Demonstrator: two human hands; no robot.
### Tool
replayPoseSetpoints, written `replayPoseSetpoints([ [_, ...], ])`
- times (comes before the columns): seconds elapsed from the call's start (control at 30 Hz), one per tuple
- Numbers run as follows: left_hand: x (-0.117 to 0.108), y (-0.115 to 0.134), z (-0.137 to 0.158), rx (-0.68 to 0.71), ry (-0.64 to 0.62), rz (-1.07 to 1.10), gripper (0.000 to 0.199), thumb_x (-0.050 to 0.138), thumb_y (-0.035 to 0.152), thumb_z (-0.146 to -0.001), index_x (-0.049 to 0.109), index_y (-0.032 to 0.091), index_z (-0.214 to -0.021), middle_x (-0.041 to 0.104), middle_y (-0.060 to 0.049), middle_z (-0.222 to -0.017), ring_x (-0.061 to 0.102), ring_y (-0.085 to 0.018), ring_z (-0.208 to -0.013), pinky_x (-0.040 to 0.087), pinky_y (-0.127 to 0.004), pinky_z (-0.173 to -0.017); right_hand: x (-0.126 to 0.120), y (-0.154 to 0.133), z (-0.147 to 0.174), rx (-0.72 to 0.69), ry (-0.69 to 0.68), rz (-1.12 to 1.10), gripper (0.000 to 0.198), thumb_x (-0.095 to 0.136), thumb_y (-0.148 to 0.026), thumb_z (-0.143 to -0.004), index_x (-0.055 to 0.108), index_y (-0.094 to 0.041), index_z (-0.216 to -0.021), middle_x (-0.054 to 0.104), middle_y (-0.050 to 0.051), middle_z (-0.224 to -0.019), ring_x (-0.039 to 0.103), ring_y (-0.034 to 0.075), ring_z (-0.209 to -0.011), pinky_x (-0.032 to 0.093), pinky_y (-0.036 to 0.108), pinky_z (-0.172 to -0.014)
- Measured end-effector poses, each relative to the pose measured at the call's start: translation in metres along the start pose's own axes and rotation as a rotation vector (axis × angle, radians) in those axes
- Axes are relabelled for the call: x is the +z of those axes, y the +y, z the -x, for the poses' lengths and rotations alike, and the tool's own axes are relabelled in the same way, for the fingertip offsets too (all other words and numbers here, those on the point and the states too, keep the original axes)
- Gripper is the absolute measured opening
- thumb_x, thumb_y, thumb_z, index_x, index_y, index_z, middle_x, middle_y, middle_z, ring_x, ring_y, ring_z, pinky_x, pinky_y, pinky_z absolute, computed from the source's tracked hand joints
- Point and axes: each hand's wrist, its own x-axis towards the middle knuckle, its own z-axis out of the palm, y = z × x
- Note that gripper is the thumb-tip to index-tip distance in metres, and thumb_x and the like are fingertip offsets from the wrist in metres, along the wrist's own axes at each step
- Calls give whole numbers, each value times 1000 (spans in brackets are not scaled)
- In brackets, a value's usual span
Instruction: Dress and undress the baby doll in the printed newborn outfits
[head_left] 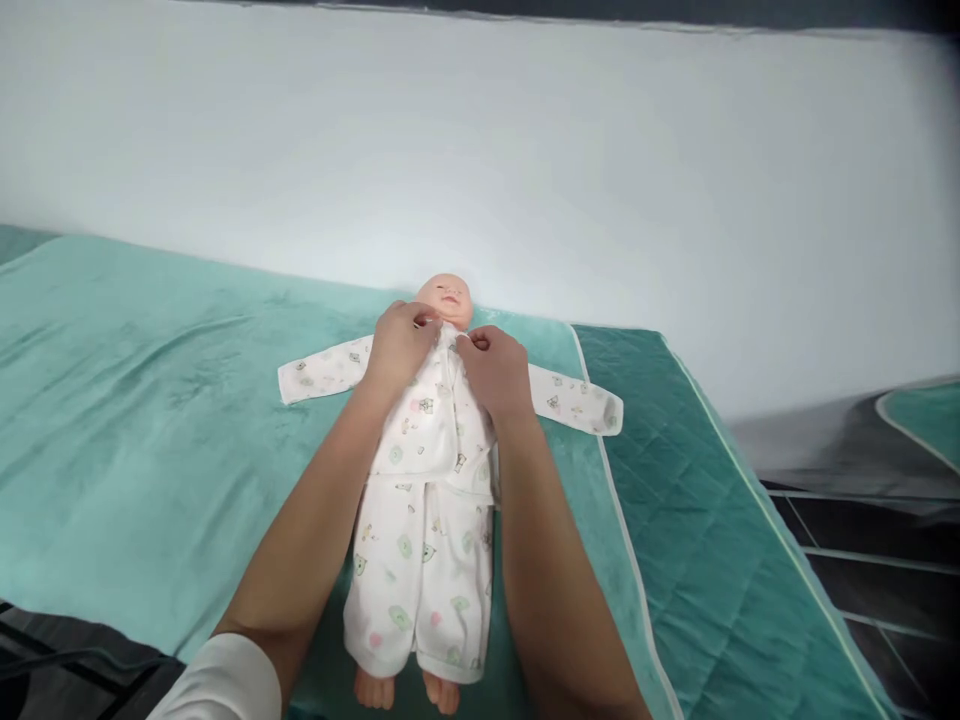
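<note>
A baby doll lies on its back, head toward the wall, bare feet toward me. It wears a white printed long-sleeved baby shirt and matching trousers. My left hand pinches the shirt at the neckline on the left, just below the doll's chin. On the other side of the front opening, my right hand has its fingers closed on the shirt's upper edge. Both sleeves stretch out sideways, and no doll hands show at the cuffs. My fingers partly hide the collar.
Under the doll is a light green blanket with a pale edging. A darker green quilted cover shows at the right. Behind stands a white wall. Metal bars and another green cover are at far right.
</note>
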Motion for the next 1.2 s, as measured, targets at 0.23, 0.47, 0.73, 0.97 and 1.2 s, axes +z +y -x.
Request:
replayPoseSetpoints([
  [0.23, 2, -6, 0, -11, -27, 52, 9, 66, 24, -86, 74, 20, -85, 75, -4, -92, 65, -19, -88, 49, -33, -88, 9, -2, -11, -42, 4, -417, 20, 66, -37, -81, 74, -18, -85, 74, 2, -87, 64, 19, -84, 48, 32, -81],
  [0.47, 5, -7, 1, -8, 0, 287, 6, 65, 20, -85, 69, 19, -81, 73, -1, -83, 62, -14, -77, 47, -28, -77, 13, 3, -14, -56, -31, -556, 19, 68, -36, -79, 77, -20, -83, 75, 2, -90, 65, 19, -88, 50, 34, -87],
  [0.73, 8, -3, 5, 11, -8, 346, 8, 65, 19, -84, 72, 18, -80, 74, -1, -83, 65, -15, -78, 48, -29, -77, 12, 16, -15, -15, -52, -659, 27, 75, -38, -75, 80, -22, -96, 78, 2, -99, 68, 18, -89, 54, 34, -86],
  [0.97, 9, -12, 3, -18, -20, 405, 5, 72, 22, -82, 73, 18, -81, 78, -3, -88, 69, -17, -85, 52, -29, -81, 12, 9, -11, -66, -51, -564, 26, 78, -36, -73, 80, -20, -93, 77, 3, -96, 67, 17, -84, 55, 32, -82],
  [1.2, 6, -9, 5, -108, -72, 485, 17, 78, 27, -79, 71, 17, -91, 76, -4, -87, 70, -16, -83, 52, -29, -78, 13, 7, -11, -165, -59, -428, 19, 73, -28, -75, 74, -20, -92, 68, 1, -88, 55, 13, -76, 50, 29, -76],
])
